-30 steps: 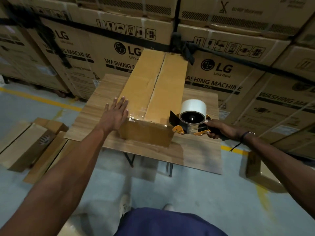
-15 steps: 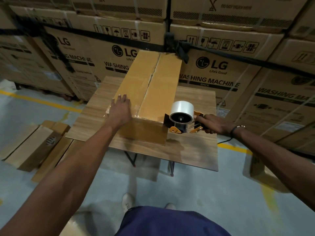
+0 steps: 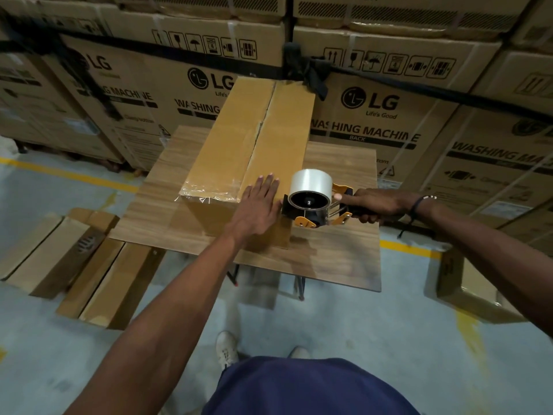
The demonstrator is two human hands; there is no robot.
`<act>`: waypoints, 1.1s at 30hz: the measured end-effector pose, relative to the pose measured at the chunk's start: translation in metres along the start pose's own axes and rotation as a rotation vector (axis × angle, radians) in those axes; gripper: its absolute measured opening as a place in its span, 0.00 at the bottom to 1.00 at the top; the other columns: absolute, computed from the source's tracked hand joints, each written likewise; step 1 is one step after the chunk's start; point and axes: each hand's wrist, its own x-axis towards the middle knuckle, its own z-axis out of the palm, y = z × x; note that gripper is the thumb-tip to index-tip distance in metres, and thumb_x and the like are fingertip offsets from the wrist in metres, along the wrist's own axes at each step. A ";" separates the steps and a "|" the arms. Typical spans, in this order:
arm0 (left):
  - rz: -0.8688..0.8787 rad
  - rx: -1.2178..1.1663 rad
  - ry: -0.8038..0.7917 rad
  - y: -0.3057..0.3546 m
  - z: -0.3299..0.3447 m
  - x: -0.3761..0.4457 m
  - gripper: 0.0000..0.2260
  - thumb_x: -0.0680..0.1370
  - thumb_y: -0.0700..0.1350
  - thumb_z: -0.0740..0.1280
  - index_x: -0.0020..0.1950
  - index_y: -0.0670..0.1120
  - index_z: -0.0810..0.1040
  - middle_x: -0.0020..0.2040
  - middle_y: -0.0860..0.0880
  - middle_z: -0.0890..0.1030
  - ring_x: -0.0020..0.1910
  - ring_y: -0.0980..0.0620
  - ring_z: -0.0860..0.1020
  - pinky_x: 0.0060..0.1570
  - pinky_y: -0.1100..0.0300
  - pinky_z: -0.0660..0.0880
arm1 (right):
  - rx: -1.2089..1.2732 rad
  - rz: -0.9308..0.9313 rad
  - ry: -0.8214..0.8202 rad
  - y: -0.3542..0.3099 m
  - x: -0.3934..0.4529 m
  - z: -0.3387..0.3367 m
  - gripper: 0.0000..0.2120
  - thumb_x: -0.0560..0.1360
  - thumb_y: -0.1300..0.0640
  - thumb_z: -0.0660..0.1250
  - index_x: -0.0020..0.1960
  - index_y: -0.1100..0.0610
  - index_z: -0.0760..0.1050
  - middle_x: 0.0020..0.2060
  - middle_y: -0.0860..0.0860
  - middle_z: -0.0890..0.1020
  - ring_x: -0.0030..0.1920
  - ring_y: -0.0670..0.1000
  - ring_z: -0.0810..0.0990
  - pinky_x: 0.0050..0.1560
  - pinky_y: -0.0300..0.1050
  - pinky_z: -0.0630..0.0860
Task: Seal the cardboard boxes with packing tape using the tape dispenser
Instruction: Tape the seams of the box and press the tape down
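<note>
1 box [image 3: 254, 139], 1 tape dispenser [image 3: 314, 205], 2 hands.

Head camera looks steeply down; edges perhaps distorted

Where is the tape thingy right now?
In the head view, the tape dispenser is gripped by the right hand, at the near right corner of the cardboard box, beside the left hand.

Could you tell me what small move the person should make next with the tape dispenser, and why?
Probably draw the tape dispenser, gripped by the right hand, clear of the box corner. Tape already crosses the near edge, and the left hand lies flat there to smooth it.
</note>
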 end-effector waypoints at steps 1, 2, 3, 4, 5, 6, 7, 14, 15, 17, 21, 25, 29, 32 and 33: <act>-0.003 0.002 0.004 0.000 0.000 0.000 0.29 0.86 0.59 0.42 0.85 0.48 0.42 0.84 0.47 0.41 0.83 0.46 0.40 0.81 0.44 0.43 | 0.016 -0.001 -0.058 0.000 0.001 -0.006 0.36 0.71 0.21 0.58 0.40 0.56 0.73 0.30 0.49 0.70 0.29 0.47 0.64 0.30 0.39 0.64; -0.004 0.001 0.011 0.001 0.000 0.000 0.29 0.86 0.59 0.42 0.85 0.48 0.43 0.84 0.47 0.41 0.83 0.47 0.40 0.81 0.45 0.42 | 0.037 -0.008 -0.107 0.002 0.003 -0.012 0.38 0.68 0.20 0.62 0.42 0.57 0.74 0.32 0.49 0.70 0.31 0.47 0.64 0.32 0.40 0.64; -0.004 -0.002 0.015 0.001 0.001 -0.001 0.29 0.86 0.59 0.42 0.85 0.48 0.43 0.84 0.47 0.42 0.83 0.47 0.40 0.81 0.45 0.42 | 0.068 -0.013 -0.147 0.005 0.004 -0.017 0.40 0.65 0.20 0.66 0.45 0.59 0.74 0.33 0.50 0.70 0.32 0.48 0.64 0.33 0.41 0.63; -0.003 -0.005 0.022 0.002 0.002 -0.001 0.29 0.86 0.60 0.42 0.85 0.48 0.43 0.84 0.47 0.42 0.83 0.47 0.40 0.80 0.45 0.42 | 0.098 -0.008 -0.175 0.007 0.006 -0.020 0.40 0.64 0.21 0.69 0.46 0.60 0.74 0.33 0.50 0.70 0.32 0.48 0.63 0.33 0.42 0.63; -0.003 -0.011 0.029 0.002 0.002 -0.001 0.29 0.86 0.60 0.41 0.85 0.48 0.44 0.84 0.48 0.42 0.83 0.47 0.41 0.80 0.45 0.43 | 0.121 0.002 -0.196 0.008 0.007 -0.023 0.39 0.64 0.22 0.70 0.46 0.59 0.73 0.33 0.50 0.69 0.32 0.48 0.63 0.33 0.42 0.62; -0.006 -0.018 0.036 0.002 0.003 0.000 0.30 0.86 0.60 0.41 0.85 0.48 0.44 0.85 0.48 0.43 0.83 0.47 0.41 0.81 0.45 0.43 | 0.133 0.013 -0.216 0.008 0.007 -0.024 0.36 0.65 0.23 0.70 0.45 0.58 0.73 0.32 0.49 0.69 0.32 0.48 0.63 0.33 0.41 0.62; -0.010 -0.023 0.041 0.001 0.003 0.001 0.30 0.85 0.61 0.40 0.85 0.48 0.45 0.85 0.48 0.43 0.83 0.47 0.42 0.81 0.45 0.44 | 0.131 0.020 -0.232 0.007 0.008 -0.025 0.34 0.66 0.25 0.69 0.43 0.57 0.72 0.32 0.49 0.69 0.31 0.48 0.63 0.32 0.40 0.62; -0.010 -0.037 0.052 0.003 0.003 -0.001 0.37 0.79 0.65 0.32 0.85 0.48 0.44 0.85 0.48 0.43 0.83 0.48 0.41 0.81 0.46 0.43 | 0.060 -0.034 -0.182 0.014 0.021 -0.022 0.36 0.66 0.19 0.65 0.38 0.55 0.72 0.30 0.49 0.63 0.31 0.50 0.57 0.30 0.41 0.58; -0.012 -0.036 0.055 0.003 0.003 -0.001 0.36 0.80 0.64 0.32 0.85 0.48 0.44 0.85 0.48 0.43 0.83 0.48 0.41 0.81 0.46 0.44 | 0.067 -0.034 -0.176 0.016 0.023 -0.021 0.35 0.67 0.20 0.65 0.38 0.54 0.72 0.30 0.49 0.63 0.31 0.50 0.56 0.30 0.42 0.58; -0.012 -0.033 0.064 0.002 0.003 -0.001 0.35 0.81 0.63 0.33 0.85 0.48 0.45 0.85 0.48 0.43 0.83 0.48 0.41 0.81 0.45 0.44 | 0.082 -0.026 -0.169 0.017 0.022 -0.018 0.33 0.72 0.23 0.63 0.38 0.55 0.71 0.29 0.48 0.63 0.30 0.49 0.57 0.29 0.41 0.58; -0.003 -0.016 0.063 0.000 0.006 -0.001 0.31 0.85 0.61 0.39 0.85 0.48 0.45 0.85 0.48 0.44 0.83 0.47 0.42 0.81 0.44 0.46 | 0.033 -0.018 -0.066 0.018 0.018 -0.015 0.29 0.78 0.29 0.59 0.35 0.54 0.71 0.27 0.47 0.66 0.28 0.48 0.61 0.30 0.41 0.61; -0.003 -0.010 0.058 -0.002 0.005 -0.001 0.29 0.87 0.58 0.42 0.85 0.47 0.46 0.85 0.48 0.44 0.83 0.47 0.42 0.81 0.44 0.46 | -0.318 0.082 0.202 0.071 0.008 -0.018 0.30 0.78 0.27 0.57 0.39 0.51 0.79 0.33 0.49 0.80 0.34 0.49 0.77 0.40 0.46 0.74; -0.018 -0.002 0.096 -0.001 0.009 0.001 0.28 0.87 0.57 0.45 0.85 0.47 0.49 0.85 0.48 0.47 0.84 0.47 0.45 0.80 0.45 0.47 | -0.101 0.086 0.449 0.128 0.010 0.020 0.29 0.78 0.27 0.57 0.43 0.51 0.80 0.34 0.53 0.80 0.33 0.51 0.76 0.38 0.47 0.73; -0.014 -0.004 0.082 -0.002 0.011 0.003 0.29 0.86 0.58 0.43 0.85 0.47 0.49 0.85 0.48 0.47 0.84 0.47 0.45 0.80 0.44 0.48 | -0.202 0.108 0.612 0.139 0.038 0.056 0.32 0.78 0.24 0.53 0.44 0.48 0.82 0.37 0.54 0.83 0.40 0.56 0.81 0.41 0.51 0.75; -0.013 -0.001 0.081 -0.003 0.011 0.003 0.29 0.86 0.59 0.43 0.85 0.47 0.49 0.85 0.48 0.47 0.84 0.47 0.45 0.80 0.44 0.48 | -0.203 0.145 0.661 0.142 0.051 0.068 0.34 0.77 0.23 0.52 0.44 0.49 0.81 0.36 0.54 0.82 0.40 0.58 0.81 0.38 0.51 0.73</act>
